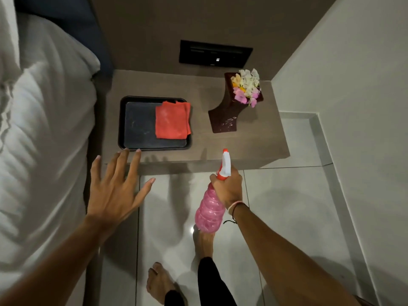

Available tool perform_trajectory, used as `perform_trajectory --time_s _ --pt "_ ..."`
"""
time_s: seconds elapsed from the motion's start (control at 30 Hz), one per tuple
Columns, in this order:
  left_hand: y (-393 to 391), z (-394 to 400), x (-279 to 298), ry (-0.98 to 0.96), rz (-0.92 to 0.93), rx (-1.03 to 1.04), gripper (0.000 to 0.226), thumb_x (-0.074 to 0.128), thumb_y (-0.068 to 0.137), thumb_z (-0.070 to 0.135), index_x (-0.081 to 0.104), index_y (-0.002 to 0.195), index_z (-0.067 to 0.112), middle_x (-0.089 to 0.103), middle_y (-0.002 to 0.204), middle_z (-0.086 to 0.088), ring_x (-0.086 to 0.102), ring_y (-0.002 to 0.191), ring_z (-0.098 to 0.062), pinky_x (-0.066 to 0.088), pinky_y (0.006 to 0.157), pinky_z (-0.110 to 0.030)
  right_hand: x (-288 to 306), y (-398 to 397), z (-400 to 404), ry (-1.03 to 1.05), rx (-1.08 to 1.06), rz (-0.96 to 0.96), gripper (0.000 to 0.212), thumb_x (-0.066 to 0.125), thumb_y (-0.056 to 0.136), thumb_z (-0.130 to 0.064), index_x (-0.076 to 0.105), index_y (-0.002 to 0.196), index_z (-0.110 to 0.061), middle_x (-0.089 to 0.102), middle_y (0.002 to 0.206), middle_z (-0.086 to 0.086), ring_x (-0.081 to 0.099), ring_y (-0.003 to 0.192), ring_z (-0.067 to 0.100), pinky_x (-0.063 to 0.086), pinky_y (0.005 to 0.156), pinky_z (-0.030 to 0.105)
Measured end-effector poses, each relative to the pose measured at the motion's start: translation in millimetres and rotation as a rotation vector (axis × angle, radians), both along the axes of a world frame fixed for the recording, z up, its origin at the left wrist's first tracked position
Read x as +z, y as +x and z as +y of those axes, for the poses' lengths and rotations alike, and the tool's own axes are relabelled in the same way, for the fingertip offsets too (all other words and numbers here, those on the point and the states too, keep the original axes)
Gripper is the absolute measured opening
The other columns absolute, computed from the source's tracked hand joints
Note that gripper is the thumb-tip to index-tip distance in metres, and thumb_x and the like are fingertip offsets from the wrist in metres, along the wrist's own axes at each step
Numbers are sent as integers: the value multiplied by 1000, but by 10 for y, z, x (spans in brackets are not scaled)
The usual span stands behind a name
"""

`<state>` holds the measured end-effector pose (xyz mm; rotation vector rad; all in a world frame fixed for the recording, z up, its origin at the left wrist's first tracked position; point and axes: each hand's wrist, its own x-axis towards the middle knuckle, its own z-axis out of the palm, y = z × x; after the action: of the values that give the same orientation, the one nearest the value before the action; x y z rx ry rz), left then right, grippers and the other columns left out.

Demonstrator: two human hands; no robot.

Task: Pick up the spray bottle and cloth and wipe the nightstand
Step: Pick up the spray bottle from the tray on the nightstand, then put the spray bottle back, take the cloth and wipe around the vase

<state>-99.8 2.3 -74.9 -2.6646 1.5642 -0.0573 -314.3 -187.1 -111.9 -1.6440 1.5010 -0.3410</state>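
- Folded red cloth (172, 120) lying flat in the right part of a dark tray (132, 144) on the worktop (242, 140), beyond both hands and touched by neither.
- Pink spray bottle (209, 210) gripped at its neck in the right hand (228, 186), just before the worktop's front edge.
- Right hand closed around the neck below the white and red trigger head (225, 164).
- Left hand (114, 191) empty, fingers spread wide, fingertips near the tray's near rim; contact not clear.
- Bottle's long axis running toward the worktop, nozzle forward, base back toward the tiled floor (287, 217).
- Dark vase (229, 113) of flowers (246, 87) upright on the worktop, right of the tray.
- White bed (44, 129) to the left.
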Motion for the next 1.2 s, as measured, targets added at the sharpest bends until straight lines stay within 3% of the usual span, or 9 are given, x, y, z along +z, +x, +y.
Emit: perform_trajectory --time_s 0.3,0.43,0.53,0.63,0.7,0.8,1.03,1.13,1.2 --pt "307 230 115 23 90 158 88 26 94 71 27 162 15 44 159 -25 47 146 -40 23 123 -66 335 655 385 -231 271 -175 50 78 86 -33 47 125 -30 61 86 -31 65 84 12 65 68 33" --pt "491 387 140 -3 -5 194 86 22 97 72 30 161 14 47 158 -24 49 144 -38 27 122 -65 580 1340 324 -322 289 -392 51 76 88 -33 51 129 -14 62 79 -18 67 69 10 61 63 23" --pt "610 443 97 -18 -59 205 87 28 97 73 27 163 15 38 164 -23 42 150 -37 26 122 -65 686 1855 188 -230 222 -523 61 77 84 -46 51 135 -24 68 103 -11 68 86 1 54 70 6" --pt "705 429 52 -45 -65 231 90 27 95 76 22 164 17 28 169 -23 33 155 -38 22 123 -66 732 2334 18 -239 252 -523 65 78 83 -47 51 136 -23 71 105 2 68 88 6 61 86 28" --pt "735 392 21 -54 -53 249 92 23 95 78 17 165 20 21 171 -22 26 158 -37 19 125 -66 723 2621 -88 -289 332 -549 61 78 85 -40 46 136 -30 68 88 -10 68 77 9 60 89 39" --pt "750 339 -17 -78 -55 281 91 24 95 77 18 165 20 21 172 -21 24 159 -36 20 125 -66 619 2940 -220 -336 434 -548 75 78 86 -32 39 149 -16 64 83 -25 60 69 3 59 88 34" --pt "754 256 -85 -66 -20 329 90 24 96 77 21 165 19 24 171 -20 27 158 -35 24 123 -67 250 3053 -364 -292 483 -464 70 81 81 -38 48 135 -8 63 73 -19 64 70 14 59 84 44" --pt "718 128 -73 -28 31 340 89 23 97 76 26 163 17 29 169 -21 31 156 -36 24 124 -65 213 2967 -453 -152 545 -373 81 86 69 -53 45 129 -18 69 91 -6 69 86 16 60 86 45" --pt "655 -33 -64 -23 69 321 85 27 99 70 37 159 12 41 162 -25 40 152 -38 30 123 -64 162 2750 -560 -64 607 -335 96 91 65 -47 36 141 -24 67 118 2 66 110 18 55 99 34"
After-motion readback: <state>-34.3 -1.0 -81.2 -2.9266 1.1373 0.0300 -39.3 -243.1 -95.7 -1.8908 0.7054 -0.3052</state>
